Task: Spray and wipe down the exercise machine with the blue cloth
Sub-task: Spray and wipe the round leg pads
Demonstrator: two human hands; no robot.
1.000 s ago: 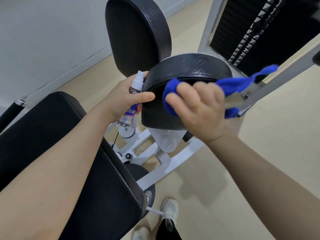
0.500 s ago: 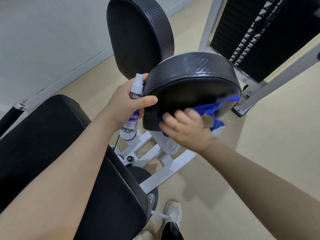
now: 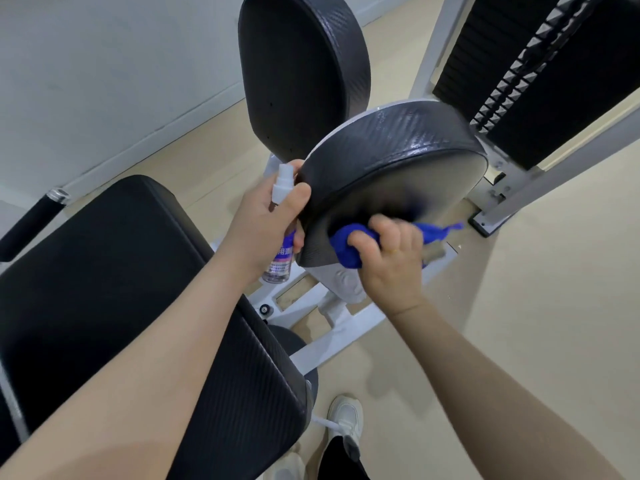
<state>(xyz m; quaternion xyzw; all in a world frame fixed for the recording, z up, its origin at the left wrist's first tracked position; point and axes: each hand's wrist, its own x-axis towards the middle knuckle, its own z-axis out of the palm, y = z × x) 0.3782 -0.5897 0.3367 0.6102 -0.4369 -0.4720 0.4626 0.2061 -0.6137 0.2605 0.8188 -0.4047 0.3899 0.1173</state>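
Cloth [image 3: 346, 247], soft, light and easily bunched, sits wadded in the right hand [image 3: 391, 261] whose grip curls round it against the round pad's [image 3: 391, 161] underside at 5 o'clock, while the left hand [image 3: 266, 220] holds the small spray bottle [image 3: 281, 258] at the pad's 9 o'clock edge.
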